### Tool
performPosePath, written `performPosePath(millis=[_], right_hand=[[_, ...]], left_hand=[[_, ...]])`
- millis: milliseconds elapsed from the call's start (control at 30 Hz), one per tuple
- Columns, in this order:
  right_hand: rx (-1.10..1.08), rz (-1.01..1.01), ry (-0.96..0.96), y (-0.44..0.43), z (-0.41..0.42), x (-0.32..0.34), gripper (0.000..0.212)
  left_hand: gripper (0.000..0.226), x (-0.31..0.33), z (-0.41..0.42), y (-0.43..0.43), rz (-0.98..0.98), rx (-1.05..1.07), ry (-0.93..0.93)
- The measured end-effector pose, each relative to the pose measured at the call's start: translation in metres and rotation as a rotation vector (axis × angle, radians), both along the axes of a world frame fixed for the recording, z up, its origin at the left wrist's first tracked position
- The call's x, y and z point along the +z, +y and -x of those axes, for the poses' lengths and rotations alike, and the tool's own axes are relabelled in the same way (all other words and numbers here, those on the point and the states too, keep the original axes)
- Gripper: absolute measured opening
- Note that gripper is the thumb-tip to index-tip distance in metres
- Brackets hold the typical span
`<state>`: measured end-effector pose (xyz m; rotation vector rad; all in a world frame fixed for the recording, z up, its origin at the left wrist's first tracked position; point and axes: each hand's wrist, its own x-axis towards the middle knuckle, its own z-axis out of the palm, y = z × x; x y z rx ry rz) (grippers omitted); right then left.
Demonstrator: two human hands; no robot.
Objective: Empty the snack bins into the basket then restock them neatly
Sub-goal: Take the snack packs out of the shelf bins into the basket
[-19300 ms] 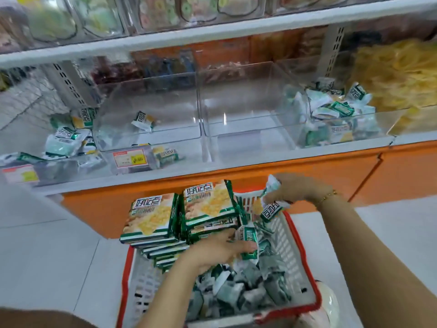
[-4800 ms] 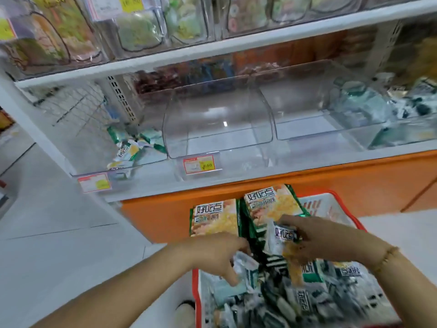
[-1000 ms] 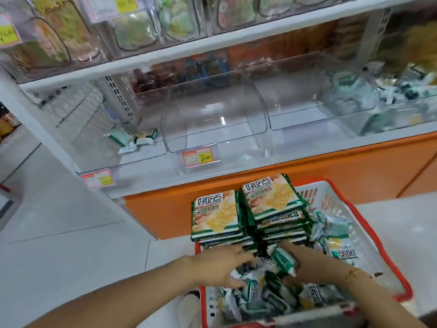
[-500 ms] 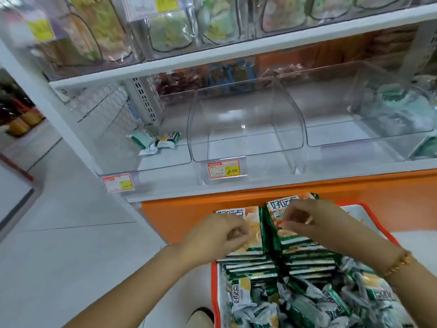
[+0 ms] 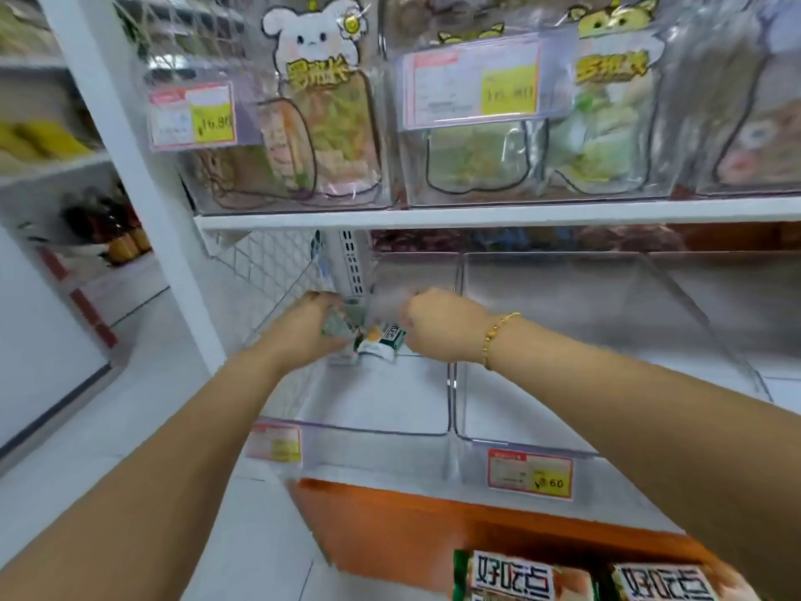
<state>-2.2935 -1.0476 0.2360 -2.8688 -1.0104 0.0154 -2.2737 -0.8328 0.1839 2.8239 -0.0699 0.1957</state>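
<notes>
Two hands are deep in the left bin, the outermost clear tub on the lower shelf. The left hand has its fingers curled round a clutch of small packets, crinkly, clear and green; I can't count them through the blur. The right hand, with a gold bracelet at the wrist, is clenched against the end of one green-and-white packet lying on the bin floor between the hands. I cannot tell whether it actually grips it. The print on that wrapper is too smeared to read.

Just beside it stands the middle bin, clear as well.

Four price tags show. On the upper shelf, the small tag reads 16.80 on yellow, and the large tag has blurred digits. Below, the left bin's tag is unreadable, and the middle bin's tag ends in 60.

One white bear pouch carries yellow characters I can't make out.

Two snack boxes at the bottom edge, the first box and the second box, both read 好吃点.
</notes>
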Motion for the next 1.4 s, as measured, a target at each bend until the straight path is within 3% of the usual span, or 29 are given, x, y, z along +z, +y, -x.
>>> performPosePath(millis=[67,167,267,333,367,400,433,467,500,567,600,633,667,700,733,767,800,967,1100,1233,1333,1400], right_hand=[[-0.008,0.078,0.055,0.013,-0.019,0.0,0.035],[0.01,0.187,0.142,0.029,-0.044,0.004,0.009],[0.011,0.249,0.217,0.034,-0.066,0.004,0.027],[-0.003,0.288,0.182,0.033,-0.068,0.018,0.02],[0.015,0.327,0.159,0.033,-0.06,0.033,0.031],[0.064,0.316,0.153,0.037,-0.049,0.046,0.024],[0.063,0.269,0.125,0.043,-0.045,0.05,0.053],[0.108,0.23,0.119,0.047,-0.041,0.056,0.024],[0.114,0.159,0.137,0.055,-0.05,0.04,0.048],[0.104,0.104,0.233,0.077,-0.065,0.019,0.06],[0.092,0.176,0.231,0.09,-0.078,0.002,0.063],[0.028,0.174,0.232,0.097,-0.094,-0.016,0.057],[-0.022,0.191,0.217,0.103,-0.103,-0.028,0.027],[-0.038,0.143,0.212,0.107,-0.112,-0.04,0.035],[-0.024,0.186,0.193,0.112,-0.122,-0.048,0.064],[-0.02,0.193,0.192,0.113,-0.129,-0.055,0.078],[-0.018,0.171,0.203,0.11,-0.133,-0.06,0.082],[-0.079,0.074,0.202,0.106,-0.135,-0.066,0.061],[-0.111,0.044,0.31,0.103,-0.13,-0.064,0.069],[-0.129,-0.105,0.414,0.089,-0.136,-0.058,0.065],[-0.213,-0.252,0.584,0.08,-0.142,-0.048,0.062],[-0.26,-0.239,0.707,0.075,-0.141,-0.042,0.062]], left_hand=[[0.063,-0.01,-0.023,0.003,-0.009,-0.063,0.035],[0.065,-0.028,-0.045,0.006,-0.161,-0.096,0.139],[0.075,-0.048,-0.053,0.009,-0.234,-0.074,0.173],[0.085,-0.055,-0.051,0.007,-0.212,-0.06,0.146],[0.086,-0.058,-0.05,0.006,-0.196,-0.046,0.141],[0.082,-0.059,-0.05,0.006,-0.18,-0.031,0.152],[0.077,-0.058,-0.048,0.006,-0.178,-0.029,0.172],[0.073,-0.057,-0.047,0.005,-0.175,-0.025,0.213],[0.073,-0.057,-0.045,0.005,-0.167,-0.019,0.253],[0.08,-0.056,-0.044,0.007,-0.145,0.011,0.305],[0.083,-0.056,-0.044,0.009,-0.128,0.033,0.317],[0.086,-0.055,-0.044,0.01,-0.11,0.051,0.321],[0.09,-0.054,-0.045,0.011,-0.094,0.063,0.324],[0.093,-0.053,-0.044,0.011,-0.098,0.062,0.329],[0.096,-0.052,-0.044,0.01,-0.111,0.053,0.346],[0.097,-0.052,-0.042,0.009,-0.124,0.045,0.37],[0.098,-0.052,-0.041,0.008,-0.131,0.042,0.402],[0.108,-0.049,-0.036,0.006,-0.115,0.063,0.436],[0.105,-0.049,-0.033,0.005,-0.046,0.08,0.439],[0.105,-0.046,-0.03,0.0,-0.127,0.074,0.429],[0.098,-0.045,-0.031,-0.002,-0.158,0.062,0.468],[0.102,-0.046,-0.032,-0.003,-0.177,0.049,0.458]])
